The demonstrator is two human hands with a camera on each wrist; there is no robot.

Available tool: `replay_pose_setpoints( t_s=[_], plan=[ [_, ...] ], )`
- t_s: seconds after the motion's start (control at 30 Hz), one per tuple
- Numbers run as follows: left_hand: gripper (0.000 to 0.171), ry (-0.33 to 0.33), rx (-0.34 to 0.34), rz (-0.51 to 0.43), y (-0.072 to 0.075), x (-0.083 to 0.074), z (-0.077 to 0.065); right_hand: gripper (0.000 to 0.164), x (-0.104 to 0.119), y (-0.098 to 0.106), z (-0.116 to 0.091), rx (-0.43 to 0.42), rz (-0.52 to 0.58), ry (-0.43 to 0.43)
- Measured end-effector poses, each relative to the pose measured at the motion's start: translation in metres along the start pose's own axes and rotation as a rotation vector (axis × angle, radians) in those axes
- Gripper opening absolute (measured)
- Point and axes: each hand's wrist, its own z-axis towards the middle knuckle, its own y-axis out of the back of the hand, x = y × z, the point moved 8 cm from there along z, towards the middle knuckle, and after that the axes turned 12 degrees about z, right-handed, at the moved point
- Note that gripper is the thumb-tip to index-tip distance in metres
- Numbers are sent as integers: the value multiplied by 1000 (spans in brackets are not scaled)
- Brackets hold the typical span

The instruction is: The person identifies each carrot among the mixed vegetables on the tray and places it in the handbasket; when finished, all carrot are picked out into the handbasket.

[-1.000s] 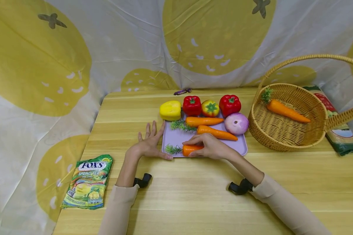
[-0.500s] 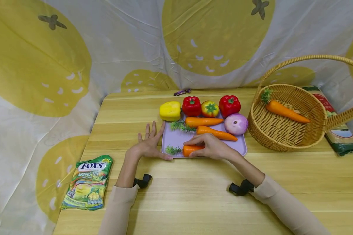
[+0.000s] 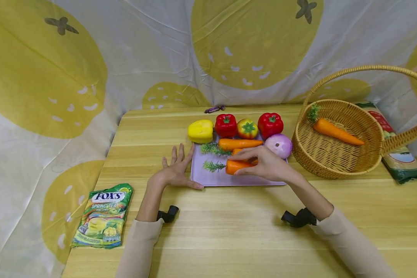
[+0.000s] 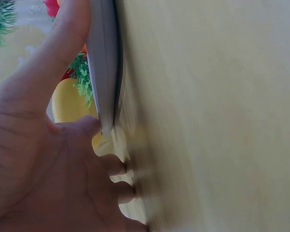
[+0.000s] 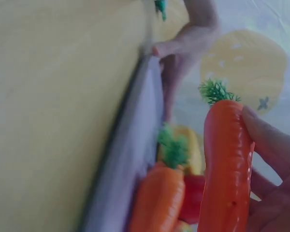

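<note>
My right hand (image 3: 269,164) pinches a carrot (image 5: 227,159) with a green leafy top between thumb and fingers, raised above the lilac tray (image 3: 208,179). Spread wide, my left hand (image 3: 173,172) rests at the tray's left edge, its thumb at the near left corner. Two more carrots lie on the tray; one, the upper carrot (image 3: 239,144), shows whole while the other is partly hidden by my right hand. Along the tray's far side sit a yellow bell pepper (image 3: 200,131), two red bell peppers (image 3: 225,126), a yellow-red tomato-like fruit (image 3: 247,128) and a purple onion (image 3: 278,145).
To the right stands a wicker basket (image 3: 304,156) with a tall handle and one carrot (image 3: 337,132) inside. Behind it lies a printed packet (image 3: 404,158). A green candy bag (image 3: 104,216) is at the left, and a purple wrapped candy (image 3: 214,109) lies near the table's far edge.
My right hand has lifted the carrot off the tray's near side and moved it up and to the right. My left hand stays in place at the tray edge.
</note>
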Motion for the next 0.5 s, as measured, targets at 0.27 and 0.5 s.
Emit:
replay_pose_setpoints(
  t_s=[0.27, 0.5],
  plan=[
    [150, -11, 10, -7, 6, -9, -9, 41, 19, 52, -15, -93, -6, -54],
    [148, -17, 3, -3, 6, -10, -9, 41, 27, 107, -40, -257, -51, -186]
  ],
)
